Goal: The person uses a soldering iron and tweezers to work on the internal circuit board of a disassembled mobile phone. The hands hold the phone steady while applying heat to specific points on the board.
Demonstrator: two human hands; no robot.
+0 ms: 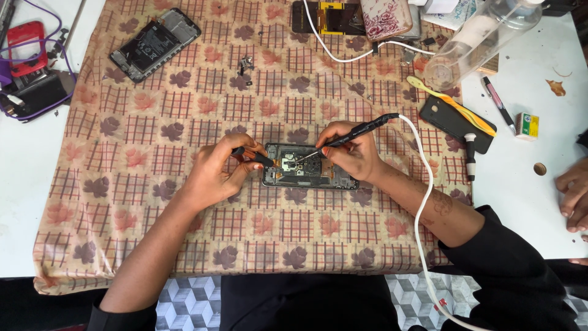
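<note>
An opened phone (309, 175) with its back off lies on the patterned cloth (153, 153), circuit board showing. My right hand (352, 150) grips a black corded soldering iron (358, 130), its tip touching the board near the phone's upper middle. My left hand (214, 171) holds a thin black tool (257, 158) whose tip rests on the board's left part. A white cord (422, 202) runs from the iron down over my right forearm.
A second opened phone (154, 44) lies at the upper left. A clear plastic bottle (478, 40), a yellow toothbrush (450, 105), a black case (456, 122), a pen (499, 104) and a small box (527, 125) sit right. Another person's hand (574, 193) rests at the right edge.
</note>
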